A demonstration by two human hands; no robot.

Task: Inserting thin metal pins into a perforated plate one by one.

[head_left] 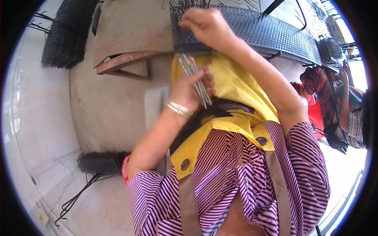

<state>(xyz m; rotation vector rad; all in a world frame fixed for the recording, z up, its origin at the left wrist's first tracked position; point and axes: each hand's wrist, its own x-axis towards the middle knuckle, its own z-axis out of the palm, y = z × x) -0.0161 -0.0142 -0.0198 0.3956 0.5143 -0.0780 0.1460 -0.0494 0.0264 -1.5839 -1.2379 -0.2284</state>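
Observation:
My left hand [193, 88], palm up in front of the yellow apron [236, 80], is closed round a small bundle of slim silvery metal rods [195, 78]. Their ends stick out past the thumb and below the fingers; the exact kind of rod cannot be told. Farther off, my right hand [208, 26] reaches over the near left corner of a dark perforated metal table [252, 29]. Its fingers are bent in a pinch beside a heap of similar thin metal pieces [185, 7]. Whatever lies between those fingertips is hidden and slightly blurred.
A reddish metal stand [130, 61] is left of the table. Stacked black wire racks [71, 33] stand at the far left, and a black chair-like frame [100, 163] at the lower left. Another person [344, 102] sits at the right.

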